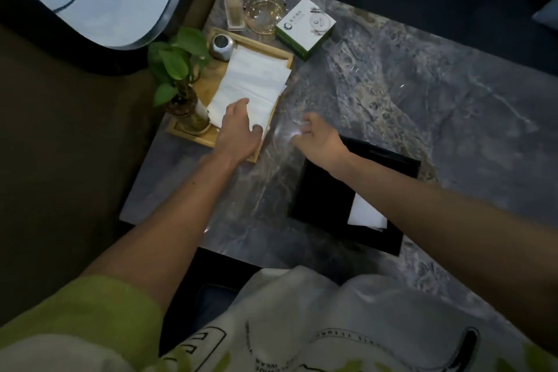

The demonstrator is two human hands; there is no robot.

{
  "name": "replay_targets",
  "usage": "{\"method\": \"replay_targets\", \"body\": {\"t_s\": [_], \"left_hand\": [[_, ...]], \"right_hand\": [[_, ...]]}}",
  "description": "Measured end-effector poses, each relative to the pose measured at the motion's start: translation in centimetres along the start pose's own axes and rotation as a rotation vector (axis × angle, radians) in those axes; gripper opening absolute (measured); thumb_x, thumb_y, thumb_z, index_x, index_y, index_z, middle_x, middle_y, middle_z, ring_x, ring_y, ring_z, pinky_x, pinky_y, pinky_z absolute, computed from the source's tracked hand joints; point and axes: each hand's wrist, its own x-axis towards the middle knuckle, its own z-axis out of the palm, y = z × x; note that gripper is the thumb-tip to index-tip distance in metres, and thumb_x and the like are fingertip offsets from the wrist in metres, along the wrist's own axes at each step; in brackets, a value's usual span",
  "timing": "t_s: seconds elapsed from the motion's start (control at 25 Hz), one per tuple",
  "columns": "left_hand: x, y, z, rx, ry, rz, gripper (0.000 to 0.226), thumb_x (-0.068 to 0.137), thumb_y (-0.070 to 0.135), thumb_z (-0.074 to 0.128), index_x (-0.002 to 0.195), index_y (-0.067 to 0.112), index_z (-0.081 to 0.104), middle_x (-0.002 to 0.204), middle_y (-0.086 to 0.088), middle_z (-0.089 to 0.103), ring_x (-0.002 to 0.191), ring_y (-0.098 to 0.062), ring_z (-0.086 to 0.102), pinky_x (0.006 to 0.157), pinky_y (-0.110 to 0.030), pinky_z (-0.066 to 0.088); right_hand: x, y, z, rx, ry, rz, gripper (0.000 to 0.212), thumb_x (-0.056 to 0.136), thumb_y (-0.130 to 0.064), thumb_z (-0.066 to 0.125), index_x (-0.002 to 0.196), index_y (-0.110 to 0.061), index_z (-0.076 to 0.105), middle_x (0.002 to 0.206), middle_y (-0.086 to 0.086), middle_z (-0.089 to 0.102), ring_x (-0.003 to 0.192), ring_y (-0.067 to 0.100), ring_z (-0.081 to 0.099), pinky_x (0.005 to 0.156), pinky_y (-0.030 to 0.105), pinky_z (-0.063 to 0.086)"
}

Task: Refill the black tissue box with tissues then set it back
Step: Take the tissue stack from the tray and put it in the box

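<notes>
A white printed shirt [287, 326] with a yellow-green sleeve [75, 308] fills the near edge of the view. At the tabletop's left edge a shallow rectangular wooden tray [208, 84] carries a leafy green plant in a glass vase [176, 69], a small silver canister [222, 46] and a loose stack of white tissues [253, 81]. The left hand [238, 130] lies on the stack's near end, fingers stretched flat on top and thumb at its near right edge, not curled round it. Just right, the right hand [320, 137] hovers blurred over bare grey marble tabletop [437, 100], fingers loosely bent, holding nothing. Under that forearm, by the near edge and well apart from the left hand, sits the open black rectangular tissue box [326, 199] with a few white tissues inside [367, 211].
</notes>
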Motion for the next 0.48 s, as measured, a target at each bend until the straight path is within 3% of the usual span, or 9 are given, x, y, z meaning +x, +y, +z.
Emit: {"method": "replay_targets", "body": {"t_s": [0.08,0.24,0.36,0.48], "left_hand": [[2.0,-0.5,-0.9,0.012,-0.028,-0.067,0.068,0.091,0.017,0.053,0.15,0.004,0.023,0.154,-0.018,0.027,0.139,-0.033,0.031,0.113,-0.039,0.028],[5.6,-1.1,-1.2,-0.033,-0.035,-0.178,0.073,0.09,0.019,0.055,0.151,0.009,0.018,0.157,-0.014,0.018,0.141,-0.034,0.028,0.113,-0.044,0.032],[7.1,-1.6,-0.7,-0.042,-0.035,-0.267,0.078,0.089,0.018,0.057,0.153,0.014,0.012,0.16,-0.012,0.007,0.144,-0.033,0.021,0.115,-0.043,0.03],[8.4,-2.4,-0.4,-0.078,-0.055,-0.33,0.086,0.088,0.021,0.06,0.154,0.015,0.006,0.162,-0.011,0.003,0.148,-0.031,0.01,0.118,-0.045,0.023]], "right_hand": [[1.4,-1.0,0.9,0.036,0.007,0.035,0.042,0.09,-0.014,0.06,0.128,-0.006,0.043,0.085,-0.008,0.045,0.071,0.006,0.046,0.057,0.016,0.041],[3.4,-2.7,2.4,0.118,0.071,0.082,0.027,0.086,-0.019,0.064,0.105,-0.013,0.044,0.085,-0.006,0.05,0.077,0.011,0.05,0.058,0.017,0.043],[5.0,-3.8,3.0,0.113,0.044,0.144,0.049,0.085,-0.024,0.064,0.127,-0.009,0.043,0.1,0.001,0.055,0.093,0.018,0.057,0.073,0.029,0.05],[6.9,-4.5,3.5,0.148,0.058,0.195,0.047,0.085,-0.023,0.064,0.126,-0.01,0.044,0.091,-0.005,0.052,0.085,0.012,0.055,0.06,0.023,0.043]]}}
